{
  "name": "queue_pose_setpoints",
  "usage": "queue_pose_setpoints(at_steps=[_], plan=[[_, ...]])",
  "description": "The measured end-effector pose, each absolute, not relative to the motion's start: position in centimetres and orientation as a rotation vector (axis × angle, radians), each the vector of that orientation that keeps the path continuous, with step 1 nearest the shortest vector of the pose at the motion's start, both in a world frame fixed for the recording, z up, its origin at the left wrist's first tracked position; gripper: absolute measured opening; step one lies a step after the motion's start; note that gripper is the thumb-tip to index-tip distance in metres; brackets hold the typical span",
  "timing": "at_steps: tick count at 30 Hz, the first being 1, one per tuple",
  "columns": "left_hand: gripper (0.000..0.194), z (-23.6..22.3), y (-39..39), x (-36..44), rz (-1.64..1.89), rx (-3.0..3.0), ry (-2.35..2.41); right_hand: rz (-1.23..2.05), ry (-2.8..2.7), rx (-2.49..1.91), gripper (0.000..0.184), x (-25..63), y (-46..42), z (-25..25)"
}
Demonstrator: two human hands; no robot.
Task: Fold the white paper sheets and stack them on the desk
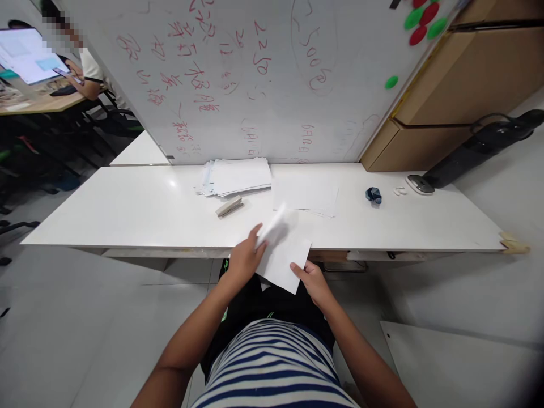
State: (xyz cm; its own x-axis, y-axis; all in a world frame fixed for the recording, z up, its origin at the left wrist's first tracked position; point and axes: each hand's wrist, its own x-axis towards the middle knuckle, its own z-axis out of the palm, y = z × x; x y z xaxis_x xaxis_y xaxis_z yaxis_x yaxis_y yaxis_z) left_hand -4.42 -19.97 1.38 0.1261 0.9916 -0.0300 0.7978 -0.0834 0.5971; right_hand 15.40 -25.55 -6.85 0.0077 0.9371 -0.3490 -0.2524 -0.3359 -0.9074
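1. Paper (283, 267) is lying tilted between the person's two hands at the near edge of the white desk (127, 209), one part of it standing up as a blurred flap
2. The left hand (246, 258) is clamping the paper's left side, its thumb and fingers pinching at the raised flap
3. The right hand (314, 283) is pinching the lower right corner, its thumb pressing on top and its fingers curling beneath; the two hands are standing apart, the paper spanning the gap
4. Loose sheets (304, 190) are lying flat just beyond the paper, and an uneven stack of papers (242, 175) is resting to their left
5. A stapler (229, 206) is lying in front of that stack
6. Toward the right, a small dark blue object (373, 195), white pieces (399, 191) and a mouse (420, 184) are lying in a row, while a dark bottle (467, 153) is standing beside the mouse
7. Behind the desk, a whiteboard (272, 113) is showing red handwriting, and cardboard boxes (463, 79) are standing at its right
8. At far left, another person (91, 71) is sitting near a lit monitor (25, 54)
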Motion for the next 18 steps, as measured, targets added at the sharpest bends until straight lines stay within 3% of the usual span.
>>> queue_pose_setpoints(at_steps=[6, 13, 18], plan=[[0.052, 3.8, -18.9, -7.0, 0.972, 1.493, 1.463, 1.626, -0.834, -1.248, 0.043, 16.1, -26.2, -6.9], [0.059, 4.0, -19.7, -6.5, 0.852, 1.186, 1.296, 1.637, -0.839, -1.247, 0.041, 16.6, -26.0, -7.2], [0.052, 3.5, -20.8, -5.6, 0.725, 1.572, 1.241, 1.621, -0.857, -1.284, 0.039, 16.8, -25.6, -6.6]])
